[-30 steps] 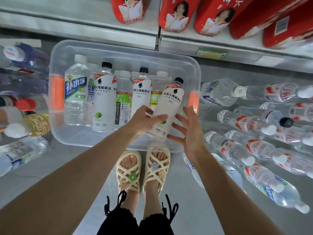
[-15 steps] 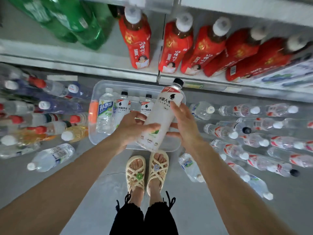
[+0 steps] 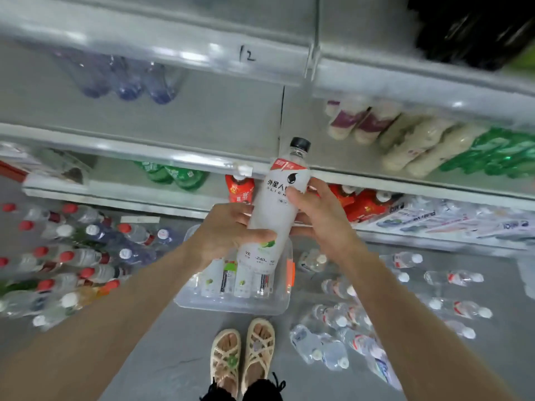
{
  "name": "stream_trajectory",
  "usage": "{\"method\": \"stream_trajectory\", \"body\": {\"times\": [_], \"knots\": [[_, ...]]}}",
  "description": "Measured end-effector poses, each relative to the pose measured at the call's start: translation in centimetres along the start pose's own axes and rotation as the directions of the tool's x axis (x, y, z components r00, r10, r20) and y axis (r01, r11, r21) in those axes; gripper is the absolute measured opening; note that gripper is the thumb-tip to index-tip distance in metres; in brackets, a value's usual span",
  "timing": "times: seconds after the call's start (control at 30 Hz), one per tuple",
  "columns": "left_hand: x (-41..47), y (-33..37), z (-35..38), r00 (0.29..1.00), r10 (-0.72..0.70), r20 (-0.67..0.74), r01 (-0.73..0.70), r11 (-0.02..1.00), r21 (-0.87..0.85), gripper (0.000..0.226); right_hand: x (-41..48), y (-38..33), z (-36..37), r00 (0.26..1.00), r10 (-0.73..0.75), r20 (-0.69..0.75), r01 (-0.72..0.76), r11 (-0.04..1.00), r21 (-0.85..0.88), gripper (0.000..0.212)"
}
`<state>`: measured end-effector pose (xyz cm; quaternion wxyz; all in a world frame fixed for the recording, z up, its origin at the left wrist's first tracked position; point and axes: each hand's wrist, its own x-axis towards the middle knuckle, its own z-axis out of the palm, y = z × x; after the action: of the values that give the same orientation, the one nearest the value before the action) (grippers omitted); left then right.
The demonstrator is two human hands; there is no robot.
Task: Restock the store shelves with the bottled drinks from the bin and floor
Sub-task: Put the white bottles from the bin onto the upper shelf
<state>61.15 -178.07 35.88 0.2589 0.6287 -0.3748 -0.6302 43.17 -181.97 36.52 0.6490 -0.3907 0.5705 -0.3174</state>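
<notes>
Both hands hold one white drink bottle [image 3: 279, 204] up in front of the shelves [image 3: 162, 156].

The shelves stand behind and above the grip, and they carry green bottles [image 3: 179, 173] and red bottles [image 3: 364, 204] just behind the hands. On the floor, loose bottles [image 3: 84, 257] lie to the left of the grip and other loose bottles [image 3: 453, 277] to the right. The clear bin [image 3: 231, 309] stands directly under the grip, with several bottles in it. The white drink bottle is almost upright, black cap [image 3: 300, 143] at the top. The left hand [image 3: 228, 233] is wrapped around its lower middle, and the right hand [image 3: 321, 218] grips the label part with curled fingers.
</notes>
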Motion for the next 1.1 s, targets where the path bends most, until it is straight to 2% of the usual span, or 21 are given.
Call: {"method": "stream_trajectory", "body": {"times": [0.37,0.5,0.67,0.8,1.0,1.1], "knots": [[-7.0,11.7,-1.9,0.946,0.315,-0.081,-0.31,0.948,0.066,0.054,-6.3,-13.6,1.1,0.967,-0.25,0.048,0.251,0.968,-0.015,0.059],[-8.3,15.7,-2.2,0.912,0.398,-0.102,-0.392,0.917,0.072,0.048,-7.2,-18.1,1.2,0.948,-0.317,0.037,0.318,0.948,-0.009,0.068],[-8.6,19.9,-2.6,0.871,0.474,-0.124,-0.471,0.88,0.055,0.051,-7.2,-22.9,1.2,0.905,-0.422,0.053,0.424,0.905,-0.03,0.052],[-7.2,22.8,-2.9,0.831,0.54,-0.131,-0.533,0.841,0.09,0.064,-5.9,-25.7,0.9,0.867,-0.493,0.066,0.496,0.868,-0.027,0.056],[-3.9,25.7,-3.0,0.796,0.589,-0.142,-0.584,0.808,0.08,0.056,-3.1,-28.1,0.4,0.855,-0.515,0.069,0.517,0.855,-0.024,0.063],[-2.4,26.7,-3.1,0.793,0.592,-0.145,-0.589,0.805,0.064,0.057,-1.6,-29.1,0.3,0.843,-0.534,0.073,0.538,0.841,-0.059,0.06]]}}
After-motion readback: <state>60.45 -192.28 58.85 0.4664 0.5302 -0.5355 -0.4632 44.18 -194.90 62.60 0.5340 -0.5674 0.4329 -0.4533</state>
